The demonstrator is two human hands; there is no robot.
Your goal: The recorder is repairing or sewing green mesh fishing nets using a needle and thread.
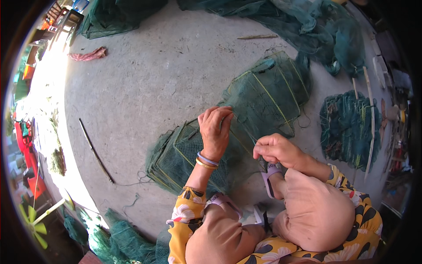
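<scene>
A green mesh net trap (268, 94) with yellow-edged frames lies across the concrete floor in front of my knees. Its nearer-left section (178, 152) is folded, with several frames close together. My left hand (215, 130), with two bangles at the wrist, pinches the gathered netting between the two sections. To its right, my right hand (279, 149) is closed, thumb against the fingers, beside the netting. Thin strands seem to run toward it, but what lies in its fingertips is too small to make out.
A large heap of green netting (325, 33) spreads along the far right. A folded net bundle (347, 127) lies at the right by long sticks. More netting (127, 237) sits at the lower left. A dark stick (96, 152) and a reddish cloth (89, 54) lie on the floor.
</scene>
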